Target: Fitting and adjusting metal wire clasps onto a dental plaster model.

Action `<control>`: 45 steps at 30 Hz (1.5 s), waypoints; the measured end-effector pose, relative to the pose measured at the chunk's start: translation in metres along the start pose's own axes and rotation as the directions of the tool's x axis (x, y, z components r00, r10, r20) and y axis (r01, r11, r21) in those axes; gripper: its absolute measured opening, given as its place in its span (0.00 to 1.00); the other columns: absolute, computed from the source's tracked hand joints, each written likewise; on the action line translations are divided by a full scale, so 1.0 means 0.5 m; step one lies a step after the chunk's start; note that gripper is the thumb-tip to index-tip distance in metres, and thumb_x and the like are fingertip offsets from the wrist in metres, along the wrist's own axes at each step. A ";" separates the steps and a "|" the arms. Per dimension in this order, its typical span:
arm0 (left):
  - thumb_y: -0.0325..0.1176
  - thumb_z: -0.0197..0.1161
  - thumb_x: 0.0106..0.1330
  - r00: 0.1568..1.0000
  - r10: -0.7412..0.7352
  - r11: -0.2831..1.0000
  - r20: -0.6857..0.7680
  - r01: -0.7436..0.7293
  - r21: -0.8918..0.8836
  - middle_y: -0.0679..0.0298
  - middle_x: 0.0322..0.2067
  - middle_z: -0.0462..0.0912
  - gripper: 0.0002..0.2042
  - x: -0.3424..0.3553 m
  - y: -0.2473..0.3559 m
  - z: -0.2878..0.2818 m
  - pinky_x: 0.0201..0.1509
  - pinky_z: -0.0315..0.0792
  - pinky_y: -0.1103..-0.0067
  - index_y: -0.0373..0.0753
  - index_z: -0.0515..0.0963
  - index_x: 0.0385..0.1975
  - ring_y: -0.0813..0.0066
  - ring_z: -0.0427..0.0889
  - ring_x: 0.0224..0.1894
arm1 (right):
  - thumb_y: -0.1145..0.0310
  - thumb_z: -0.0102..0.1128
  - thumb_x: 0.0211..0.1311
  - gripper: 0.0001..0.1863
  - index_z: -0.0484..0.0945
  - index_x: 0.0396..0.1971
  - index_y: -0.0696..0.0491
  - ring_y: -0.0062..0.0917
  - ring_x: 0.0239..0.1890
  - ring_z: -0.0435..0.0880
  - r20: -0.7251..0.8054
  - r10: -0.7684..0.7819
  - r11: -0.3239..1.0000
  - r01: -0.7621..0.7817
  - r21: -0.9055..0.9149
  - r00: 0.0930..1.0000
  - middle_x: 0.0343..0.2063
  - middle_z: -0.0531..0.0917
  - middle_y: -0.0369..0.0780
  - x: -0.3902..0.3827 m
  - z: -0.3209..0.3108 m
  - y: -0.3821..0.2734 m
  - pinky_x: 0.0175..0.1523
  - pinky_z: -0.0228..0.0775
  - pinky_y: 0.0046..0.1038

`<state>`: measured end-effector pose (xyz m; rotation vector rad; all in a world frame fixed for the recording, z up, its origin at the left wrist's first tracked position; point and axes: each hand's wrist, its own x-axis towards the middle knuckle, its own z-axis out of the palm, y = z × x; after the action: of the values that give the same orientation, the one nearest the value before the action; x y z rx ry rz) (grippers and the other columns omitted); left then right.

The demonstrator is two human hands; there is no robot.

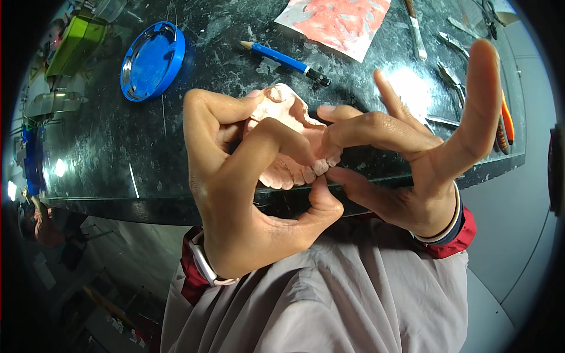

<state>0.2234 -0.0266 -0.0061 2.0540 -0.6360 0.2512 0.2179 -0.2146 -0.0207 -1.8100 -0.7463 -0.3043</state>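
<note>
A pale pink dental cast (285, 172) with a row of teeth is held between both hands above the near edge of the table. My left hand (235, 194) is closed on it: the forefinger and thumb pinch the front teeth from above and below, and another fingertip rests by its far left end. From the right, my right hand (406, 153) grips the side of the cast between thumb and a bent finger. One of its fingers points straight up, clear of the cast. Fingers cover part of the teeth and the cast's inner side.
On the dark, scuffed table (218, 65) lie a blue round lid (152, 62), a blue pencil (282, 60) and a sheet smeared with pink (338, 23). A spatula-like tool (415, 32) and several pliers (452, 79) lie to the right, beside orange-and-black handles (506, 120). A green container (75, 46) stands far left.
</note>
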 end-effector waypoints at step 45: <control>0.24 0.70 0.38 0.962 0.246 0.969 -0.116 -0.241 0.057 0.61 0.32 0.64 0.25 0.010 -0.002 0.053 0.31 0.75 0.73 0.35 0.63 0.36 0.74 0.73 0.23 | 0.86 0.63 0.40 0.13 0.80 0.31 0.60 0.32 0.36 0.83 -0.026 0.232 0.878 -0.220 -0.425 0.972 0.31 0.81 0.45 -0.007 0.003 -0.082 0.44 0.76 0.30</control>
<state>0.2261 -0.0503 -0.0190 1.9819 -0.8134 0.5343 0.1897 -0.2061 0.0080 -2.2980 -0.4996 -0.3050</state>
